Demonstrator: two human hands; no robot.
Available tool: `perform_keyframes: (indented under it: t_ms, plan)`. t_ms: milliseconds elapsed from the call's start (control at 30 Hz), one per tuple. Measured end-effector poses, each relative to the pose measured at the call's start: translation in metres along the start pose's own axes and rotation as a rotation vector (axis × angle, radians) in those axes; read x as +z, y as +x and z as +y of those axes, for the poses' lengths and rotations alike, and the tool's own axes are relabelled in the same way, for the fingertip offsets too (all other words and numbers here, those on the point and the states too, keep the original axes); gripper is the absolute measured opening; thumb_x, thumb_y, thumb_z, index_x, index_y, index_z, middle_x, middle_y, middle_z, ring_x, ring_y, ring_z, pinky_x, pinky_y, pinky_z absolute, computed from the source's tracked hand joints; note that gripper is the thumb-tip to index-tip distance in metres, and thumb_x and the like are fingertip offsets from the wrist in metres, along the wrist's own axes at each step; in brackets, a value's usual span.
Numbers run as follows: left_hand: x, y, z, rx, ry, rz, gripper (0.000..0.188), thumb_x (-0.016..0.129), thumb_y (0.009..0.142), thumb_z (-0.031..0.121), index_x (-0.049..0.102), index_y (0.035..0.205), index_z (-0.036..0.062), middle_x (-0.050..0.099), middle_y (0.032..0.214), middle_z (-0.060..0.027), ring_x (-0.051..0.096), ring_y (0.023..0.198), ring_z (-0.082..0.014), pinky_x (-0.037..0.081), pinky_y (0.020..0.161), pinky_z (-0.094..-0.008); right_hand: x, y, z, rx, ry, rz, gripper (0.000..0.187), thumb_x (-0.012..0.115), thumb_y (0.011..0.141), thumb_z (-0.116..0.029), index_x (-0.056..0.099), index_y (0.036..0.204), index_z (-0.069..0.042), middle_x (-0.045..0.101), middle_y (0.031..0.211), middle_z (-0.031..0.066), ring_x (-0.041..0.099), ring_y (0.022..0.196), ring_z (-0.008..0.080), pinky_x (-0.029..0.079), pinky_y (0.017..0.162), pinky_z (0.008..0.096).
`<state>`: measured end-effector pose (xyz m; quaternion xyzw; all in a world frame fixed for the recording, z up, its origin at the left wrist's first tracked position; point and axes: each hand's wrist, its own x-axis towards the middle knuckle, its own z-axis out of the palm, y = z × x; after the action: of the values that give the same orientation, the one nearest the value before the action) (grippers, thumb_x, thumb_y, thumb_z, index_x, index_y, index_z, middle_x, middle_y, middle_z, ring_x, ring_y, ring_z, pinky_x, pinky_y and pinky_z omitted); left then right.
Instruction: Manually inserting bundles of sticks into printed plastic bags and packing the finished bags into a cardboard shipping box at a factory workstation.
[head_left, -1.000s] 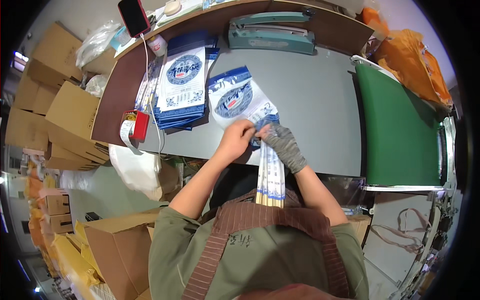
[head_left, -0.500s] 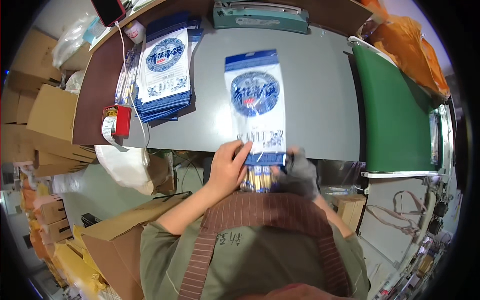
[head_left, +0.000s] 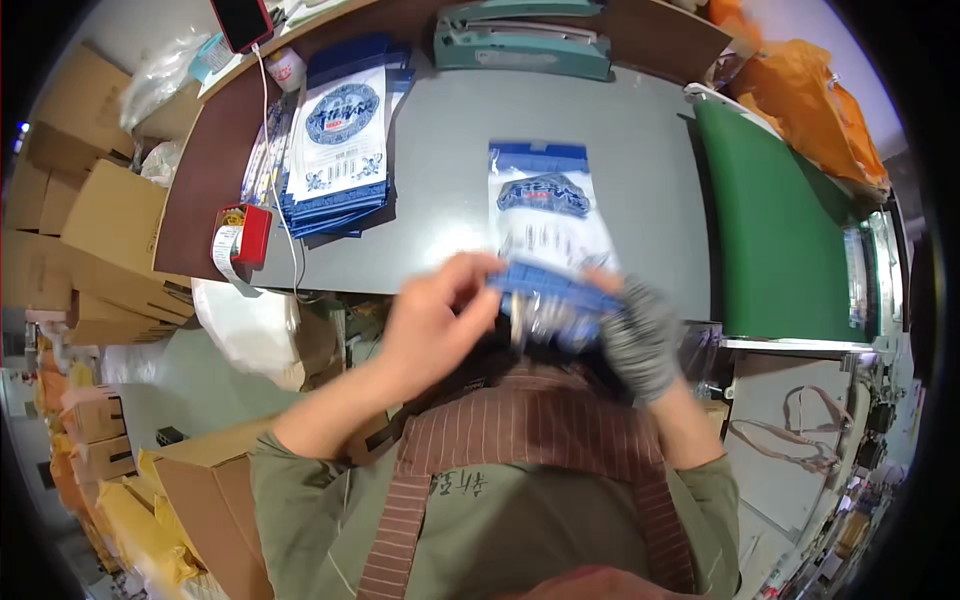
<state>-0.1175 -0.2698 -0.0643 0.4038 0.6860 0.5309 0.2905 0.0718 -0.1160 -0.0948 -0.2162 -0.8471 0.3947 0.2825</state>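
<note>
A white and blue plastic bag [head_left: 552, 232] lies with its far end on the grey table, its near end lifted past the front edge. From the bag's near opening pokes a clear-wrapped bundle of slim sticks [head_left: 553, 322], which look like chopsticks; motion blurs it. My bare left hand [head_left: 432, 312] pinches the left edge of the opening between thumb and forefinger. On the opposite side, my right hand [head_left: 640, 335], in a grey striped glove, grips the bag's edge, its fingertips bare. The palm side of that hand is hidden.
At the table's left lies a stack of like bags [head_left: 340, 140], beside a red tape dispenser [head_left: 250, 236] and a white cable. A teal sealer [head_left: 525, 52] stands at the back. To the right is a green-topped surface [head_left: 785, 220]; cardboard boxes [head_left: 110, 220] fill the left.
The bag's near end has been raised and bent, and the bag has shifted right and toward me. Both hands have risen with it, the sticks tilting up.
</note>
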Motion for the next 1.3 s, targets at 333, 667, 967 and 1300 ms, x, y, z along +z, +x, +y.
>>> perform_keyframes:
  t_ms: [333, 667, 967, 1300]
  plan:
    - [-0.060, 0.122, 0.118, 0.240, 0.126, -0.189, 0.023, 0.057, 0.087, 0.006, 0.064, 0.108, -0.0023, 0.053, 0.068, 0.0045, 0.047, 0.060, -0.0027, 0.037, 0.053, -0.0186, -0.084, 0.143, -0.082, 0.074, 0.000, 0.039, 0.017, 0.060, 0.085, -0.014, 0.071, 0.091, -0.003, 0.054, 0.061, -0.0029, 0.048, 0.051, 0.0032, 0.037, 0.047, 0.0187]
    - [-0.087, 0.115, 0.110, 0.710, 0.641, 0.086, 0.025, 0.058, 0.084, 0.000, 0.069, 0.106, 0.0045, 0.057, 0.070, -0.0008, 0.051, 0.063, -0.0059, 0.042, 0.056, -0.0224, -0.044, 0.152, -0.064, -0.255, 0.162, 0.142, 0.034, 0.067, 0.090, -0.033, 0.070, 0.111, -0.007, 0.062, 0.072, -0.0024, 0.054, 0.063, 0.0046, 0.041, 0.053, 0.0181]
    - [0.000, -0.090, -0.125, -0.024, 0.600, 0.184, 0.033, 0.058, 0.089, 0.021, 0.058, 0.118, 0.0059, 0.060, 0.100, -0.0137, 0.060, 0.091, -0.0331, 0.049, 0.077, -0.0416, 0.059, 0.055, 0.060, -0.097, -0.176, -0.242, 0.022, 0.060, 0.094, -0.019, 0.069, 0.108, -0.005, 0.059, 0.065, 0.0016, 0.052, 0.056, 0.0089, 0.043, 0.055, 0.0257]
    - [0.096, -0.390, -0.439, -0.742, 0.251, 1.111, 0.032, 0.058, 0.089, 0.024, 0.060, 0.112, 0.0021, 0.065, 0.101, -0.0155, 0.063, 0.091, -0.0278, 0.050, 0.078, -0.0380, 0.134, 0.042, 0.056, -0.157, 0.003, -0.250, 0.018, 0.059, 0.095, -0.013, 0.069, 0.104, -0.001, 0.068, 0.090, 0.0055, 0.059, 0.077, 0.0134, 0.049, 0.073, 0.0275]
